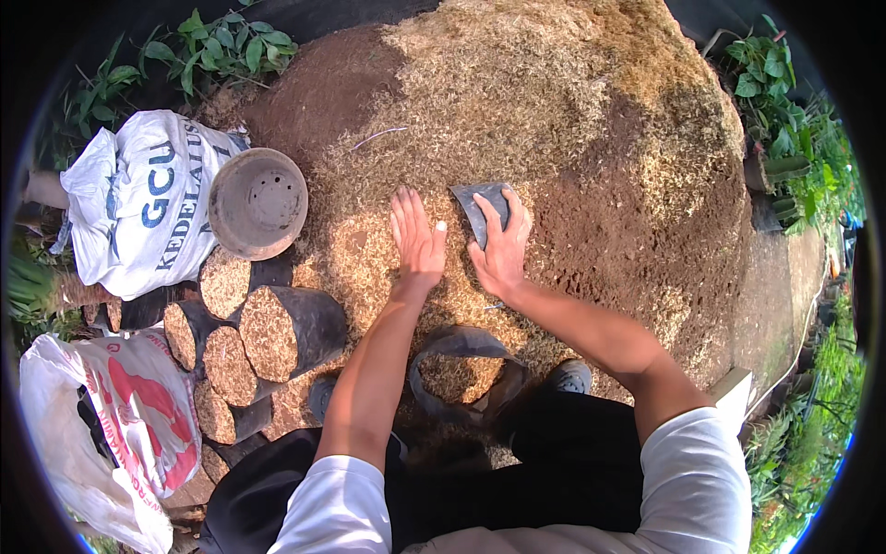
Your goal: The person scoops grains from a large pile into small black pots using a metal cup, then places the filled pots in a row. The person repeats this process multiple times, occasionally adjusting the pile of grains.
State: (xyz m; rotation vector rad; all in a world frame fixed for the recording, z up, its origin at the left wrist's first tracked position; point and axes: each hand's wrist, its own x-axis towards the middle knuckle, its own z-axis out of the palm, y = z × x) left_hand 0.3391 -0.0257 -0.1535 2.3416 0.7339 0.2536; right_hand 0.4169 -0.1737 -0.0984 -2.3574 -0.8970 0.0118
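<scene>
My right hand (503, 242) holds a dark grey scoop-like piece (473, 210) at the heap of pale husks (517, 102), fingers bent around its edge; my left hand (418, 240) stretches over the heap just left of it, fingers straight, thumb apart, holding nothing; a black grow bag (510, 392) stands open between my shoes (569, 377), husks inside.

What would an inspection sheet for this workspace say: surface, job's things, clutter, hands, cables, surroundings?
Surface: brown soil mound, partly covered with pale chaff.
Job's things: dark plastic piece, held; open black bag containing chaff, nearer the body.
Clutter: filled black bags, round pot and two white sacks, all at left.
Hands: left hand open at the chaff; right hand gripping the dark plastic piece.
Cables: pale line at right; cord or hose, cannot tell.
Surroundings: green plants toward both sides.
</scene>
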